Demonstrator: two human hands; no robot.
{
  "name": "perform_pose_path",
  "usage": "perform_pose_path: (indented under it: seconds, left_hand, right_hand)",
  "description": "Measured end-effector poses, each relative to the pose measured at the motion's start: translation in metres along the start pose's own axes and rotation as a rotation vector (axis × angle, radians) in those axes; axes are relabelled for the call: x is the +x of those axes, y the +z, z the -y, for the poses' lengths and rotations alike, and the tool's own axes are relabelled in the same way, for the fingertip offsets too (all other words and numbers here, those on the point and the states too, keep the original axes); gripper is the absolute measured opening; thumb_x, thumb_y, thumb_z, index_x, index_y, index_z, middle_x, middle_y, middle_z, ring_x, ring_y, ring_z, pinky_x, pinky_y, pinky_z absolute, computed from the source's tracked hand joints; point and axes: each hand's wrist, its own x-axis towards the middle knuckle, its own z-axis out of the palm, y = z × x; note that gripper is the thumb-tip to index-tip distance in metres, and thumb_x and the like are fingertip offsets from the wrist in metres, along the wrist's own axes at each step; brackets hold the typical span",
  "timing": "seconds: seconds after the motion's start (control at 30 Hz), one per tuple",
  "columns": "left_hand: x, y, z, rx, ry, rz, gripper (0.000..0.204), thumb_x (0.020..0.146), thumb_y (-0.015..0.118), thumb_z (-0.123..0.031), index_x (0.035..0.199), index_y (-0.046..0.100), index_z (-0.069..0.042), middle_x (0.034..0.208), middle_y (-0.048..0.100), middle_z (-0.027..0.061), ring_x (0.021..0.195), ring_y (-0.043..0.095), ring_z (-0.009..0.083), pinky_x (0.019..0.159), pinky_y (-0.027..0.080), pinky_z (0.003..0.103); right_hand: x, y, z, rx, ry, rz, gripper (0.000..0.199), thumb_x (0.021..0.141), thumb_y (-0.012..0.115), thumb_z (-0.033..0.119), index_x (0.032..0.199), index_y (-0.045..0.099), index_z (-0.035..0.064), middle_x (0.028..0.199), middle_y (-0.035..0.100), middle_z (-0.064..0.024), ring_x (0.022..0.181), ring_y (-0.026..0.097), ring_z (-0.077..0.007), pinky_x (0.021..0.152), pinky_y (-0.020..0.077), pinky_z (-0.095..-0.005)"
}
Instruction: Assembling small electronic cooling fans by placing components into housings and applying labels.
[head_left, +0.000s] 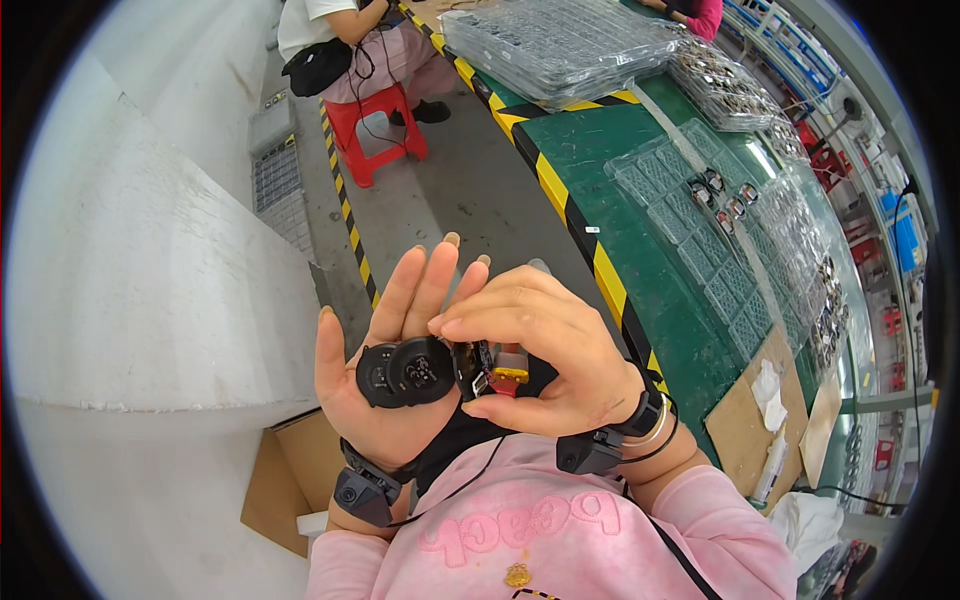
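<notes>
- A pale wall (150,260) fills the nine o'clock side of the view, with a brown cardboard box (275,480) at its foot near seven o'clock.
- The left hand (385,350) is held palm up with its fingers spread wide and pointing toward twelve o'clock; two round black casings (405,372) lie flat on the palm, one overlapping the other.
- A black wrist-worn camera (362,492) is strapped below that hand.
- At eleven o'clock a red stool (380,125) stands on the grey floor, with another person seated on it.
- The right hand (550,365) is curled narrow, thumb and fingertips pinching a small component (495,372) with black, red and yellow parts, just at the three o'clock edge of the casings and touching them.
- A second black camera unit (590,452) sits on the right wrist beside dark bands.
- From one to four o'clock runs a green worktable (640,250) edged in yellow and black stripes, bearing clear plastic trays (700,210); a few small parts rest in their cells.
- Stacked clear trays (560,45) lie at twelve o'clock.
</notes>
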Motion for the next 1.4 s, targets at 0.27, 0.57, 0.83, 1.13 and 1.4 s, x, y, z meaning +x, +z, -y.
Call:
perform_pose_path:
  seconds: [0.27,0.57,0.83,1.13,1.4]
  left_hand:
    - [0.0,0.0,-0.001,-0.06,0.024,-0.077,0.07,0.093,0.026,-0.054,0.144,0.026,-0.006,0.152,0.02,0.0134,0.141,0.011,0.0327,0.113,0.009,0.046]
    - [0.004,0.004,0.002,-0.022,0.041,-0.168,0.069,0.093,0.028,-0.051,0.143,0.028,-0.003,0.152,0.016,0.017,0.14,0.013,0.0335,0.114,0.012,0.045]
    - [0.005,-0.006,0.002,-0.014,0.019,-0.131,0.063,0.095,0.029,-0.044,0.141,0.03,-0.001,0.149,0.022,0.018,0.139,0.018,0.0326,0.114,0.014,0.045]
    - [0.014,-0.024,0.013,-0.017,-0.108,-0.189,0.053,0.095,0.034,-0.031,0.137,0.035,0.002,0.148,0.026,0.0167,0.139,0.018,0.033,0.114,0.014,0.045]
    - [0.03,-0.026,0.019,0.004,-0.116,-0.172,0.051,0.094,0.034,-0.026,0.135,0.037,0.002,0.147,0.029,0.017,0.138,0.02,0.0332,0.114,0.016,0.044]
  right_hand:
    - [0.001,0.005,-0.004,-0.05,0.02,0.039,0.049,0.065,0.077,0.012,0.11,0.059,0.0042,0.107,0.065,-0.0097,0.094,0.061,-0.0265,0.08,0.0437,-0.0359]
    - [0.002,0.017,-0.005,-0.216,0.018,0.109,0.051,0.06,0.078,0.012,0.107,0.06,0.0062,0.107,0.064,-0.0077,0.088,0.059,-0.0248,0.073,0.0473,-0.0341]
    - [0.002,0.02,-0.005,-0.253,0.07,0.06,0.049,0.06,0.077,0.012,0.107,0.061,0.0079,0.108,0.063,-0.0058,0.09,0.059,-0.0248,0.073,0.0503,-0.0342]
    - [-0.008,0.019,-0.007,-0.361,0.193,0.155,0.05,0.064,0.073,0.013,0.111,0.057,0.0088,0.106,0.059,-0.0054,0.095,0.058,-0.0266,0.07,0.0526,-0.0343]
    - [-0.009,0.008,-0.016,-0.443,0.229,0.129,0.04,0.071,0.069,0.018,0.108,0.056,0.0079,0.099,0.058,-0.0068,0.09,0.057,-0.0271,0.069,0.0512,-0.0368]
